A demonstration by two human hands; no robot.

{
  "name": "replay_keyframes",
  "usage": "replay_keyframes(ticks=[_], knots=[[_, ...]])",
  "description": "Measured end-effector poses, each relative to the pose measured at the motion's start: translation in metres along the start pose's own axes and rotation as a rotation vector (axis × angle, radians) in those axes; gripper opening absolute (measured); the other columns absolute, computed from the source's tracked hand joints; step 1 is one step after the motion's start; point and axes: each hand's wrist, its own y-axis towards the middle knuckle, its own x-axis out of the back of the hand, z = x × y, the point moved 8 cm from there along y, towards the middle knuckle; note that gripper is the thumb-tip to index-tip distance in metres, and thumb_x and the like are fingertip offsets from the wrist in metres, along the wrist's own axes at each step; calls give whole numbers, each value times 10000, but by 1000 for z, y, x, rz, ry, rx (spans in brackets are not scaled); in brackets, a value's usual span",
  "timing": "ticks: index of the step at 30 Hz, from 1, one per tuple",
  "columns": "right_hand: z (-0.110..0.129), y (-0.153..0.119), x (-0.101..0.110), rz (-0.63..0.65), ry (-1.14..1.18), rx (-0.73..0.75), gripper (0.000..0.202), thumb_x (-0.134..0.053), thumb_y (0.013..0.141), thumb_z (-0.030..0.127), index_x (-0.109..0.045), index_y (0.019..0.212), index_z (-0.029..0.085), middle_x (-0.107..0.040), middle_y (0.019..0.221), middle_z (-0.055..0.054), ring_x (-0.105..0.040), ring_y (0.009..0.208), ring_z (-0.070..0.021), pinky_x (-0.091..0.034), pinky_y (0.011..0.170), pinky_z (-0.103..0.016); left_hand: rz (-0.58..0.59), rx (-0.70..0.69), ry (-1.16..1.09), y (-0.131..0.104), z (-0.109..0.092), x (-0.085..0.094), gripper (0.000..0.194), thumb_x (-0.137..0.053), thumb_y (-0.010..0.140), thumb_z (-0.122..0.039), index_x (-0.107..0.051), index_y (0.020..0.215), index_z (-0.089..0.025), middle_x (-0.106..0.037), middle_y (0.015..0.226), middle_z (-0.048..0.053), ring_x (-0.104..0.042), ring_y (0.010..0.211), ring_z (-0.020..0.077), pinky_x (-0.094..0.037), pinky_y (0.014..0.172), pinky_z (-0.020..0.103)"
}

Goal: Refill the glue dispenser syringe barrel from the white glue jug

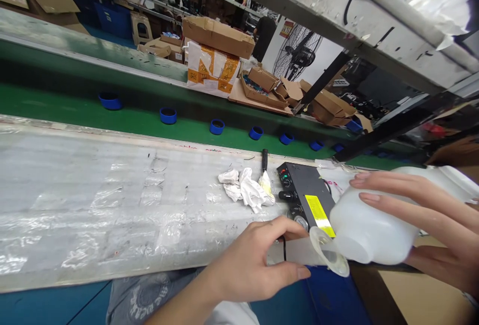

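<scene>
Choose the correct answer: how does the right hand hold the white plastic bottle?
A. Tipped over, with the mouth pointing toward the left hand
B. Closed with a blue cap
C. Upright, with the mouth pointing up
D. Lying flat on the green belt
A: the right hand grips the white plastic bottle tipped on its side, and its open mouth sits just beside the fingers of the left hand.

The bottle [368,230] is milky, translucent plastic, smooth and faintly glossy. Left of it, the bench top [93,205] wears wrinkled, shiny clear film; crumpled white cloth rags [247,188] lie on that. Just beside the bottle, a matt dark metal control box [305,190] carries a glossy yellow label [318,213]. Beyond runs a matt green belt [75,110].
</scene>
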Motion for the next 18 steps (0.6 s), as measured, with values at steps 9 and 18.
replay_keyframes(ticks=[9,18], knots=[[10,2,4,93,30,103,536,-496,1138,182,-371,1646,299,-479,1464,-106,-492,1339,-308,-388,1119,-402,3,-35,-16,-1,-1,-3,262,-784,858,-174,-688,1101,-194,-731,1027,43,-678,964,205,-514,857,283],[10,0,8,56,-34,62,491,-607,1103,282,-488,1572,364,-539,1400,-71,-550,1266,-341,-498,1054,-448,11,-33,5,-2,-3,-5,276,-791,860,-191,-689,1116,-195,-738,1050,55,-678,1009,224,-515,873,297]])
